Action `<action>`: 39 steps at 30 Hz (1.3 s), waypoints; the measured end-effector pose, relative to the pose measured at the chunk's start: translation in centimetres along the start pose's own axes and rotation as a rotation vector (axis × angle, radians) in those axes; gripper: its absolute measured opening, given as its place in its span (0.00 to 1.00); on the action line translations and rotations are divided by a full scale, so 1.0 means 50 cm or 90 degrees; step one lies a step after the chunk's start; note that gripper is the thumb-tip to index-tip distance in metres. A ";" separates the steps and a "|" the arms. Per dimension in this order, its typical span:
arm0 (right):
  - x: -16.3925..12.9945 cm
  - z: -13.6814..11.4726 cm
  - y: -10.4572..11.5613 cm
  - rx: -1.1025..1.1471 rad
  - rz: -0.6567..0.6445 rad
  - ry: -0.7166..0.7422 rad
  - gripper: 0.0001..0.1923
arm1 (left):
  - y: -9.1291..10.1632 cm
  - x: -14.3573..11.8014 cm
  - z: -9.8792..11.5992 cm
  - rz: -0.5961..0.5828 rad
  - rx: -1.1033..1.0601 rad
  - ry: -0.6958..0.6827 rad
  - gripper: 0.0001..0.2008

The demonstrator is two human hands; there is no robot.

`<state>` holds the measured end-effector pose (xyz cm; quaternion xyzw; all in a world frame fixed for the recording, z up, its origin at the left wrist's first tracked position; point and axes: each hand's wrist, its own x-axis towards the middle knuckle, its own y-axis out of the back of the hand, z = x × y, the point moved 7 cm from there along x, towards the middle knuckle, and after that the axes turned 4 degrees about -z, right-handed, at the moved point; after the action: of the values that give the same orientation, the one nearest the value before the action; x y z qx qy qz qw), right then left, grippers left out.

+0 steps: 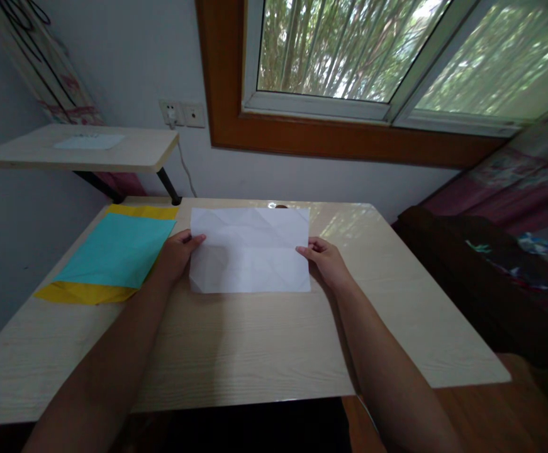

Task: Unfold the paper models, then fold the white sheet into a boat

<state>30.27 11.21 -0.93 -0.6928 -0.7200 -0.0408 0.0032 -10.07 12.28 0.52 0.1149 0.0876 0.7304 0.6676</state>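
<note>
A white sheet of paper [250,251] with crease lines across it is held flat, low over the middle of the desk. My left hand [179,253] pinches its left edge, thumb on top and fingers beneath. At the opposite edge, my right hand [324,258] grips the paper the same way. Close by my left forearm lies a turquoise sheet [117,250] on top of a yellow sheet [87,293], whose ends stick out beyond it.
The pale wooden desk [274,352] stands against the wall under a window [330,56]. A raised shelf [23,146] on black legs, with a paper [89,141] on it, overhangs the back left. Wall sockets [182,114] hold a plugged-in white cable [186,165]. Dark furniture [486,270] is at right.
</note>
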 end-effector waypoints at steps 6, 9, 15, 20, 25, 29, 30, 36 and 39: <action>0.003 0.014 0.030 -0.068 0.041 -0.031 0.17 | 0.003 -0.001 0.003 0.015 -0.011 -0.013 0.18; 0.003 0.002 0.049 -0.153 0.083 0.012 0.14 | 0.005 0.000 0.005 0.021 0.009 -0.016 0.17; -0.016 -0.045 0.072 -0.278 0.238 0.117 0.16 | -0.008 -0.003 0.026 0.010 0.172 -0.043 0.17; -0.044 -0.109 0.022 -0.463 0.247 0.276 0.16 | -0.034 -0.013 0.035 -0.014 0.262 -0.083 0.16; -0.061 -0.126 -0.099 -0.594 0.045 0.374 0.20 | -0.058 -0.021 0.044 -0.040 0.363 -0.136 0.14; -0.072 -0.082 -0.191 -0.706 -0.176 0.387 0.28 | -0.073 -0.024 0.053 -0.055 0.456 -0.197 0.13; -0.073 -0.069 -0.203 -0.736 -0.208 0.375 0.29 | -0.074 -0.024 0.052 -0.053 0.468 -0.207 0.11; -0.080 -0.034 -0.222 -0.855 -0.269 0.295 0.30 | -0.047 -0.034 0.061 0.096 0.512 -0.273 0.20; -0.084 -0.038 -0.229 -0.868 -0.280 0.288 0.30 | -0.066 -0.055 0.085 0.056 0.564 -0.349 0.23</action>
<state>18.92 6.47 0.06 -0.3563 -0.6388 -0.6188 -0.2866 -5.48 9.76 3.54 0.5771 0.2052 0.5937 0.5219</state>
